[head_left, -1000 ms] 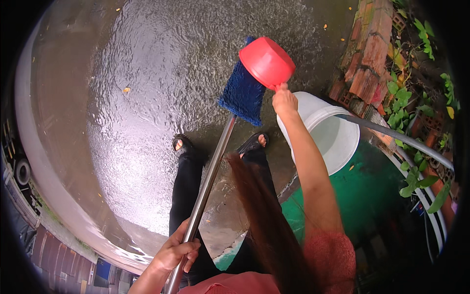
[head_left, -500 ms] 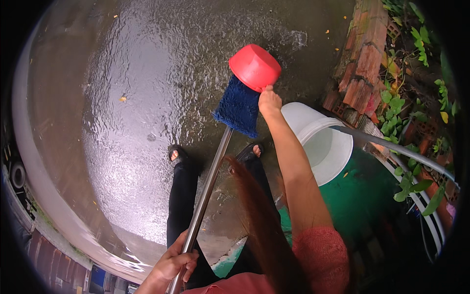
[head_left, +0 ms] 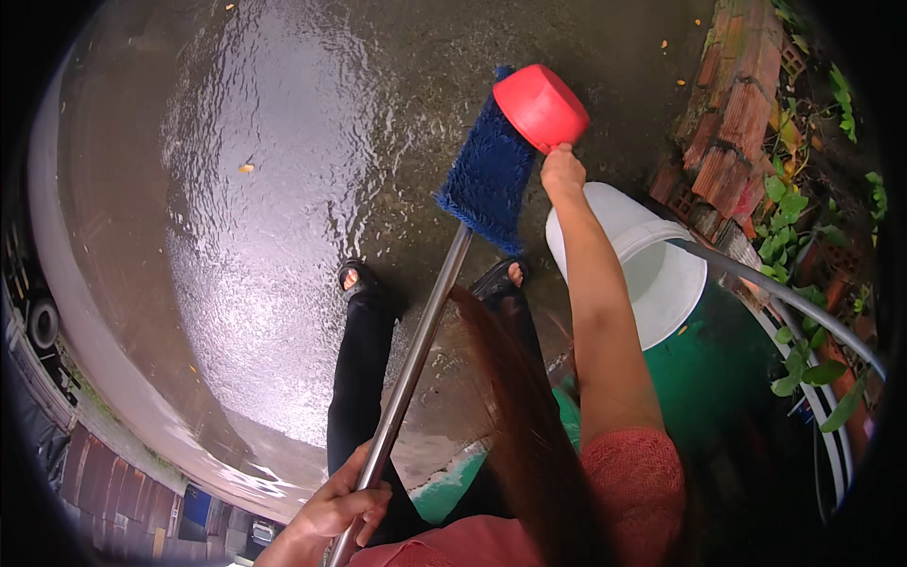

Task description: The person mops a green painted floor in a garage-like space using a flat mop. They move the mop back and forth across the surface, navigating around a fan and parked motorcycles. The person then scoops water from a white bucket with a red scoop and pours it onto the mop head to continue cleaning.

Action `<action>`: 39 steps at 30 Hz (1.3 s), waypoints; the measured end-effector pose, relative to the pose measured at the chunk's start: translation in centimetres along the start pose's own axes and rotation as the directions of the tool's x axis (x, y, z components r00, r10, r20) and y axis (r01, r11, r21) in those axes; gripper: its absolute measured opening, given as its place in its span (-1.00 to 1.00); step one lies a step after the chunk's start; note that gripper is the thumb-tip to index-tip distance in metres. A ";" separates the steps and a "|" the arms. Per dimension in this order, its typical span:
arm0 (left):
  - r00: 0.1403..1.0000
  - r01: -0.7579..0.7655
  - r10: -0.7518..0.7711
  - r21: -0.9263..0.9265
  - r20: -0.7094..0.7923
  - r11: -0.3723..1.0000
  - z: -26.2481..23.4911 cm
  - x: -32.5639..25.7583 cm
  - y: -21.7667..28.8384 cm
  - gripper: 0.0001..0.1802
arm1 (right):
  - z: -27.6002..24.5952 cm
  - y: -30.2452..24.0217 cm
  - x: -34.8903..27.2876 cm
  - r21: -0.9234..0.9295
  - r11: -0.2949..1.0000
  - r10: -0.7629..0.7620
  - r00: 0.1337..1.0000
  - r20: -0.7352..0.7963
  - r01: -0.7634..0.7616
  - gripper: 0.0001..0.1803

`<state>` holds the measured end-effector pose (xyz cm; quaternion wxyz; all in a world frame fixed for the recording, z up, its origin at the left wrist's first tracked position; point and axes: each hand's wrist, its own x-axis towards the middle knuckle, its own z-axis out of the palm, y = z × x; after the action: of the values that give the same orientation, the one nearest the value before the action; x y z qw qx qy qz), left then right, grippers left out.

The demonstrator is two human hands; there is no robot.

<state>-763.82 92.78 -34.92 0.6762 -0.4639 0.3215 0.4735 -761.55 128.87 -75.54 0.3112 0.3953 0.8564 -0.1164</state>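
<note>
My left hand (head_left: 342, 506) is closed around the lower part of a metal pole, the handle of a flat mop (head_left: 489, 175) with a shaggy blue head. The mop head is raised in front of me, above my feet. My right hand (head_left: 564, 170), arm stretched forward, grips the short handle of a red plastic dipper (head_left: 546, 106). The dipper is tilted over the upper right part of the mop head, its outside toward me, so its inside is hidden. Just right of my right forearm stands a white bucket (head_left: 635, 213) with water in it.
A grey hose (head_left: 794, 300) runs into the bucket from the right. Stacked roof tiles and bricks (head_left: 732, 132) border a strip of plants (head_left: 789, 208) on the right. The wet concrete floor (head_left: 274, 255) shines with water on the left. My sandalled feet stand below the mop head.
The red dipper and my right hand have shifted right and slightly up in the picture. More of the blue mop head shows beside the dipper. Both hands keep their holds.
</note>
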 end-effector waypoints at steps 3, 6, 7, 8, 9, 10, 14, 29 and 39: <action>1.000 -0.011 0.011 0.049 0.006 0.999 -0.7 0.4 0.9 -0.26 | -3.2 1.5 -13.0 0.025 0.990 -0.144 0.985 0.095 0.142 -0.72; 1.000 -0.003 0.003 0.001 -0.029 1.000 -1.1 -1.0 -0.2 -0.25 | -7.3 1.3 -24.1 0.001 0.981 -0.190 0.960 0.207 0.194 -0.69; 1.000 -0.008 0.008 -0.007 -0.015 1.000 -1.1 -0.6 0.1 -0.25 | -6.2 1.5 -22.6 -0.043 0.970 -0.230 0.964 0.132 0.238 -0.69; 1.000 -0.008 0.008 0.026 -0.016 1.000 -1.1 -0.7 0.1 -0.24 | -4.8 1.3 -20.1 -0.089 0.957 -0.272 0.960 0.067 0.277 -0.69; 1.000 -0.002 0.002 0.071 -0.007 0.997 -0.9 -0.7 0.3 -0.24 | -4.4 0.5 -15.6 -0.085 0.970 -0.229 0.973 0.021 0.230 -0.75; 1.000 -0.007 0.007 0.125 0.003 0.992 -0.6 -0.1 0.9 -0.23 | -2.8 0.6 -9.7 -0.051 0.995 -0.090 0.996 0.003 0.090 -0.78; 0.998 0.050 -0.051 0.043 0.025 0.998 0.1 0.3 1.1 -0.23 | -2.1 -2.6 5.5 -0.105 0.984 0.144 0.990 0.001 -0.143 -0.70; 0.994 0.107 -0.107 -0.027 0.012 0.994 0.8 -0.4 1.5 -0.21 | -0.1 1.0 5.0 0.028 0.989 0.145 0.985 -0.092 -0.143 -0.71; 1.000 -0.005 0.003 -0.087 -0.031 0.996 0.0 0.0 0.2 -0.23 | -7.1 1.2 -21.6 -0.037 0.987 -0.147 0.972 0.184 0.156 -0.74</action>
<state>-763.97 92.80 -34.94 0.6492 -0.4997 0.3120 0.4811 -753.07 119.77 -56.49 0.3879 0.3084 0.8549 -0.1533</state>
